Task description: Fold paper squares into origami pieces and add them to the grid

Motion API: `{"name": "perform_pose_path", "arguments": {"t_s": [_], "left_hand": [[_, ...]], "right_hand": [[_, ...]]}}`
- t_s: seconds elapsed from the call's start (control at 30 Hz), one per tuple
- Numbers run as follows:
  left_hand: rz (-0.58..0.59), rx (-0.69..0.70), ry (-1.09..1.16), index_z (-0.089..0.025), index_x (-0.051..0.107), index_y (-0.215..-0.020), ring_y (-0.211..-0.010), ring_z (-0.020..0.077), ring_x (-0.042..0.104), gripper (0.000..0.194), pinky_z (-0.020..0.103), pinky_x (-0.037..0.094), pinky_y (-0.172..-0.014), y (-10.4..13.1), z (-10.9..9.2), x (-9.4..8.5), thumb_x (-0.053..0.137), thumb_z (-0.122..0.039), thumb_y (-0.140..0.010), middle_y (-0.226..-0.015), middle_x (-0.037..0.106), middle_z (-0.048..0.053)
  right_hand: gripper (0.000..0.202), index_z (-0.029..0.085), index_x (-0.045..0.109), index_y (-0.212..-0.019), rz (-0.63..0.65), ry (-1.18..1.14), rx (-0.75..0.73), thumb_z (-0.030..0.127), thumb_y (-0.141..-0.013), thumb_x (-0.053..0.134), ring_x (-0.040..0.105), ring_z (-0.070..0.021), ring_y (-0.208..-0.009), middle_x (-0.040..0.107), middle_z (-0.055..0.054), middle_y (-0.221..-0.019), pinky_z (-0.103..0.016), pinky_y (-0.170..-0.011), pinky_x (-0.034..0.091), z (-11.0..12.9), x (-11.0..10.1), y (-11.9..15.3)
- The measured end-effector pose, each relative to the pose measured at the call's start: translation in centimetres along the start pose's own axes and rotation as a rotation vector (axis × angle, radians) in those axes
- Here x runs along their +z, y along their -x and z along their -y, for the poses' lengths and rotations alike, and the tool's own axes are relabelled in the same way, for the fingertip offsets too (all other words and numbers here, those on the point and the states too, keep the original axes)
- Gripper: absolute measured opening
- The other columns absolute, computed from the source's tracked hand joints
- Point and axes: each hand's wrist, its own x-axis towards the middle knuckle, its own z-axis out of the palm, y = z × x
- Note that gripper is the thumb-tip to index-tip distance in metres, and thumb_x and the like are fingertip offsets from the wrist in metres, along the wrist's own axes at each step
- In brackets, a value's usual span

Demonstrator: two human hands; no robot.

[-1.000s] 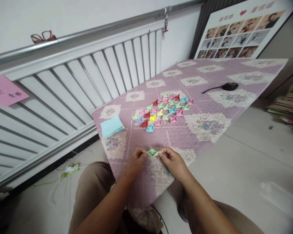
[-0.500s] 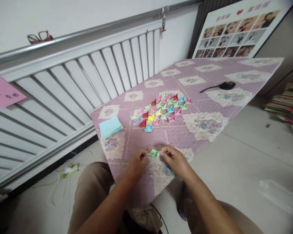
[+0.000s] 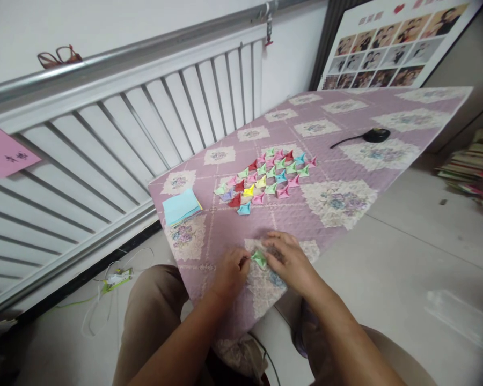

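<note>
A small light-green folded paper boat [image 3: 259, 259] is held just over the near end of the table. My left hand [image 3: 234, 268] pinches its left tip between thumb and fingers. At its right side is my right hand [image 3: 287, 260], thumb close to the paper and fingers raised and apart from it; whether the thumb touches is not clear. Ahead of both hands lie rows of similar folded paper boats [image 3: 261, 182] in green, pink, red, yellow, blue and purple. To the left rests a stack of square paper sheets [image 3: 182, 207], light blue on top.
A flowered purple tablecloth [image 3: 261, 224] covers the table. A black object with a short tail [image 3: 376, 135] lies at the far right. Along the left stands a white radiator [image 3: 145, 120] with a pink note [image 3: 8, 151]. A power strip [image 3: 117, 279] with cables is on the floor.
My right hand has gone from pinching the boat's right tip to having its fingers lifted and spread. The green boat has turned and shifted slightly right.
</note>
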Motion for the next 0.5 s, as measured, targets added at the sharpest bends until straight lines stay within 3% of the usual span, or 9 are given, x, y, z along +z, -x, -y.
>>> {"name": "perform_pose_path", "arguments": {"t_s": [0.1,0.2,0.5], "left_hand": [[0.007,0.04,-0.012,-0.02,0.061,-0.089,-0.087,0.0194,0.057,0.013,0.034,0.046,-0.081,0.1,-0.2,0.0,0.051,-0.013,-0.083,-0.088,0.062,0.003],[0.042,0.038,-0.033,-0.02,0.061,-0.091,-0.087,0.0199,0.057,0.015,0.035,0.046,-0.081,0.1,-0.4,-0.1,0.051,-0.012,-0.083,-0.089,0.063,0.003],[0.091,0.015,-0.109,-0.02,0.06,-0.098,-0.089,0.0196,0.057,0.019,0.035,0.046,-0.083,0.0,-1.0,-0.2,0.051,-0.01,-0.084,-0.093,0.064,0.004]], "right_hand": [[0.015,0.023,0.065,-0.091,0.103,0.061,-0.035,0.021,-0.078,0.058,0.045,-0.0263,-0.122,0.055,-0.01,-0.126,-0.044,-0.097,0.038,1.0,0.2,-0.1],[0.016,0.024,0.065,-0.088,0.19,0.185,0.019,0.016,-0.076,0.059,0.037,-0.0284,-0.129,0.05,-0.008,-0.134,-0.048,-0.097,0.037,1.6,0.4,-0.1],[0.013,0.021,0.067,-0.08,0.322,0.352,0.129,0.018,-0.082,0.055,0.031,-0.0292,-0.133,0.051,-0.008,-0.136,-0.046,-0.093,0.038,2.8,0.9,-0.8]]}}
